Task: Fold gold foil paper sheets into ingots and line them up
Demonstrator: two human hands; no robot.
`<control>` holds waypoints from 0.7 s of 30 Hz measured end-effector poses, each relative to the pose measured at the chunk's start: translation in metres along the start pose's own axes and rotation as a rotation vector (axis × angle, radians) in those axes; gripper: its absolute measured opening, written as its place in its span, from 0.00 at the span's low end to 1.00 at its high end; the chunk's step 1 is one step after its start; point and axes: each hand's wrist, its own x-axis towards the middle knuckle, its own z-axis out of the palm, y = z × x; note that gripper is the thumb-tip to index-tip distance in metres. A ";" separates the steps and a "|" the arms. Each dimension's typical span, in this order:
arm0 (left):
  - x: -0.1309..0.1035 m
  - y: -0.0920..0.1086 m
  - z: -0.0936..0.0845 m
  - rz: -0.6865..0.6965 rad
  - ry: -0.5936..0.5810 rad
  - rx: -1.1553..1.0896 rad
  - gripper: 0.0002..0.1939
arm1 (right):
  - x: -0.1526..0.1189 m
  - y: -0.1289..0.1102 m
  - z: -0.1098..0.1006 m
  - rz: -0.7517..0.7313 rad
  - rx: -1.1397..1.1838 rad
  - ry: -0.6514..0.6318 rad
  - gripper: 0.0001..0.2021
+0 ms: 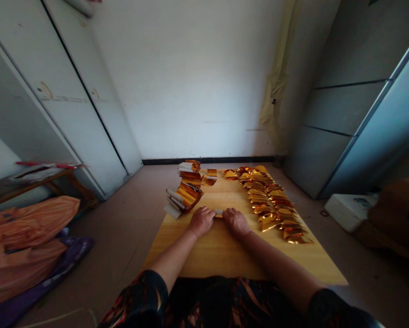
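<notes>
Between my two hands, near the middle of the wooden table (225, 255), lies a small rolled or folded sheet (218, 213) with a pale upper face and a gold lower edge. My left hand (202, 220) has its curled fingers pressed on the left end of the sheet. On the right end, the bent fingers of my right hand (236, 222) press down in the same way. Loose stacks of gold and white sheets (187, 193) lie beyond my left hand. Rows of folded shiny gold pieces (269, 200) run along the table's right side.
At the left, orange bags (29, 228) and a purple bag (77, 248) lie by a wooden stand (60, 175). Grey cabinets (74, 91) stand left. A tall grey unit (341, 114) and a white box (346, 212) are on the right, with a wall ahead.
</notes>
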 end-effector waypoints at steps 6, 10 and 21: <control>0.002 -0.004 0.006 -0.262 0.047 -0.214 0.10 | 0.004 0.002 -0.004 0.199 0.181 -0.024 0.12; 0.005 -0.006 0.013 -0.399 0.054 -0.274 0.07 | 0.008 0.001 -0.010 0.296 0.215 -0.062 0.12; 0.018 0.004 0.009 -0.560 -0.036 -0.217 0.09 | 0.020 0.003 -0.001 0.346 0.125 -0.077 0.13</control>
